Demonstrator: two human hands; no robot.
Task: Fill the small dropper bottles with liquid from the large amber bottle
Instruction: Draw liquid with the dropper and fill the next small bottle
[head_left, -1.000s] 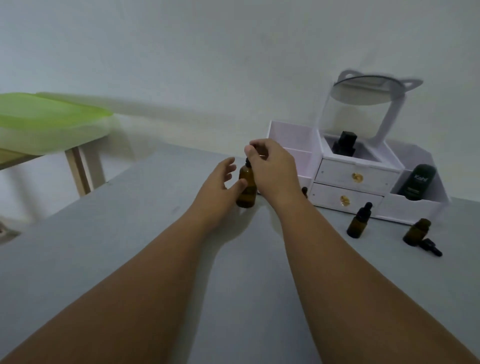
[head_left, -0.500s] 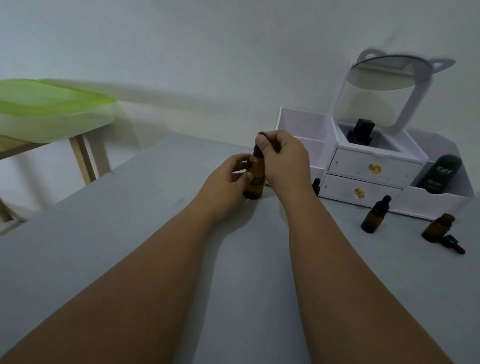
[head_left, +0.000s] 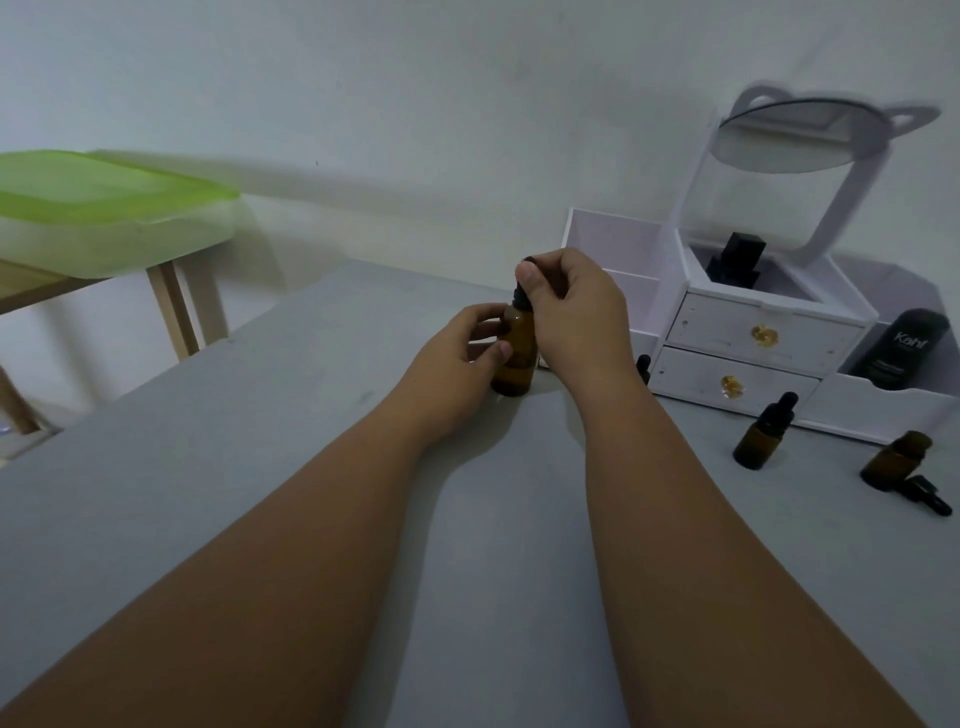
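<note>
Large amber bottle (head_left: 515, 358) stands with its base on the grey counter (head_left: 260, 493), out at the middle, between both hands of the person. Nearest the camera, two bare forearms reach in from the near edge. To the right of them a small dropper bottle (head_left: 762, 435) stands capped, and further right an uncapped small bottle (head_left: 894, 460) has a loose black dropper cap (head_left: 927, 494) lying just beside it. At the large bottle, the left hand (head_left: 457, 348) has its grip curled round the brown body, thumb across the front. The right hand (head_left: 579, 312) comes over the top, its grip pinching the bottle's black dropper top (head_left: 521, 300) between thumb and fingers. Just behind the right wrist another small black cap (head_left: 644, 364) shows, its bottle hidden. Beyond stands a white organizer (head_left: 727, 338) with two drawers and gold knobs. A black bottle (head_left: 735, 260) sits in its top compartment and a dark tube (head_left: 906, 348) leans in its right side bay, under a tilted round mirror (head_left: 800, 137). Far left, a green-lidded box (head_left: 104, 213) rests on a wooden table (head_left: 171, 306) by the pale wall.
</note>
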